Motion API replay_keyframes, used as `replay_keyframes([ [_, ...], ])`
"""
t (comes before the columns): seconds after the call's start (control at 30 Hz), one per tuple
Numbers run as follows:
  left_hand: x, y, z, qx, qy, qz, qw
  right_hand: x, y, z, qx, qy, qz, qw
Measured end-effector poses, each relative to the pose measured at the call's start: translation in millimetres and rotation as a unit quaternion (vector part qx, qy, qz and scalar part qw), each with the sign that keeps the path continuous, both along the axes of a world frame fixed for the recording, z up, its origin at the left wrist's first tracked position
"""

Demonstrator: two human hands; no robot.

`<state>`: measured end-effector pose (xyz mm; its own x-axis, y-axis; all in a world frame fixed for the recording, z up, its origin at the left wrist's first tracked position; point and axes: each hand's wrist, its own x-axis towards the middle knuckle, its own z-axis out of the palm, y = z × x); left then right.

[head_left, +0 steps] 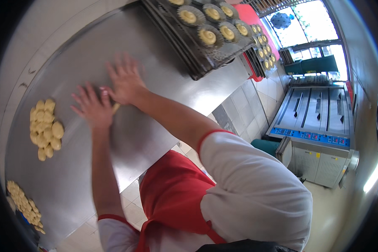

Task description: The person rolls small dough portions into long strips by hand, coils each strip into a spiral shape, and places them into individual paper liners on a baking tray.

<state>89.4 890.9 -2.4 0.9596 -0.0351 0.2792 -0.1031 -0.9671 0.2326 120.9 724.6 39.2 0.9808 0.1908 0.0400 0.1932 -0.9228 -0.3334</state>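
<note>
Head view: both hands spread flat, a dough strip between them

The person's left hand (95, 109) lies palm down with fingers fanned toward the table's far side, its forearm rising from the lower edge. The right hand (127, 83) is set farther forward, also palm down and fingers splayed, its forearm slanting in from the lower right. Motion blurs both. Their inner sides nearly meet; whether they touch cannot be told. Both hands are open, with no closed grip; whether either palm presses on anything cannot be seen.

A small dough strip (116, 108) shows just right of the left hand and below the right hand's heel, partly hidden.

Plain steel tabletop (75, 185) spans the gap to the dough pieces (46, 130) on the left and to the tray stack (216, 55) at upper right. The near table edge runs diagonally past the red apron (172, 193).
</note>
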Motion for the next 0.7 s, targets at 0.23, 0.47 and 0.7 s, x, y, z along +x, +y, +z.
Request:
replay_keyframes([
  [0.23, -168.7, 7.9, 20.7, 0.066, 0.182, -0.165, 0.967, -132.0, -77.0, 0.2, -0.030, 0.128, 0.258, 0.957],
  [0.47, -139.6, 22.3, 5.2, 0.071, 0.134, -0.012, 0.988, -153.1, -76.1, -12.1, 0.000, 0.100, 0.129, 0.987],
  [0.7, 8.3, 77.2, -3.1, 0.057, 0.015, -0.028, 0.998, -3.3, -54.5, -16.1, -0.004, -0.031, 0.034, 0.999],
])
